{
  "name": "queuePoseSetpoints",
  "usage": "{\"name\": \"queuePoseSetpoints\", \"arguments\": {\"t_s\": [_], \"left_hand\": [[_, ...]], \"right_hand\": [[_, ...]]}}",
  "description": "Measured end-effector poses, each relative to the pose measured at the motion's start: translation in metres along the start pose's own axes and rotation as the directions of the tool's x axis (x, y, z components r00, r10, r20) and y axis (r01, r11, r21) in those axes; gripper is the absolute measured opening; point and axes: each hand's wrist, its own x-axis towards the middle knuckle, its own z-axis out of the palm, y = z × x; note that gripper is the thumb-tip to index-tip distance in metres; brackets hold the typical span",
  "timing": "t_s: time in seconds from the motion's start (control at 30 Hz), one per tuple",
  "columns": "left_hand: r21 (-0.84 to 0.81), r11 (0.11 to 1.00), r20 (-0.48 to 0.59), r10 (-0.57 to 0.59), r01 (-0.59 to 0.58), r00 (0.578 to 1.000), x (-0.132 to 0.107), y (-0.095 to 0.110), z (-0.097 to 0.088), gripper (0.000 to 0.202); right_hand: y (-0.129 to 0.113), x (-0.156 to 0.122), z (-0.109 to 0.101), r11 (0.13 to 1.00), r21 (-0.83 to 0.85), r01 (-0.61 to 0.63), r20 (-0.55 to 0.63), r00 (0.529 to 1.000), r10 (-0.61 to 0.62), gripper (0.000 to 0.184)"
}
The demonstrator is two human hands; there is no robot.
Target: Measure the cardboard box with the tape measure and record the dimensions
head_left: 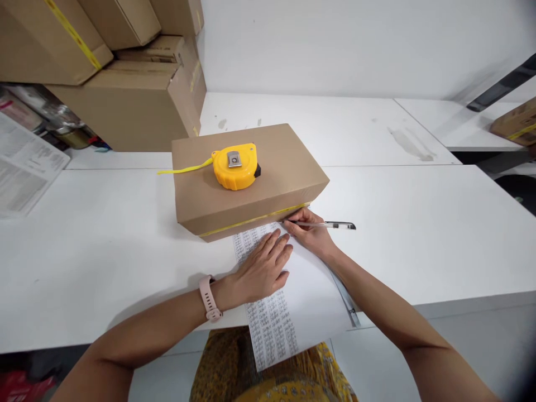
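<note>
My left hand lies flat on a sheet of paper, fingers stretched out across it. Columns of handwriting run down the left side of the sheet. With my right hand I grip a pen, its tip at the upper part of the paper, close to the cardboard box. The box stands on the table just beyond the sheet, with yellow tape along its near side. On its top rests a yellow tape measure with a yellow wrist strap.
Stacked cardboard boxes fill the back left of the white table. Printed sheets in plastic hang at the left edge. Another taped carton is at the far right. The paper overhangs the table's front edge.
</note>
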Motion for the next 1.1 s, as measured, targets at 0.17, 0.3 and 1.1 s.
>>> {"name": "queuePoseSetpoints", "arguments": {"t_s": [0.17, 0.3, 1.1], "left_hand": [[0.024, 1.0, -0.017, 0.012, -0.011, 1.0, 0.0, -0.001, 0.002, 0.052], [0.036, 0.999, -0.004, 0.014, -0.014, 1.0, 0.0, 0.0, 0.001, 0.052], [0.071, 0.997, -0.006, 0.021, -0.021, 1.0, 0.0, 0.001, 0.0, 0.053]], "right_hand": [[0.001, 0.0, 0.003, 0.996, -0.07, 0.048, -0.068, 0.996, -0.053, 0.032], [-0.004, -0.001, 0.004, 0.994, -0.097, 0.047, -0.07, 0.996, -0.054, 0.03], [-0.005, -0.002, 0.005, 0.98, -0.156, 0.124, -0.014, 0.992, -0.128, 0.025]]}}
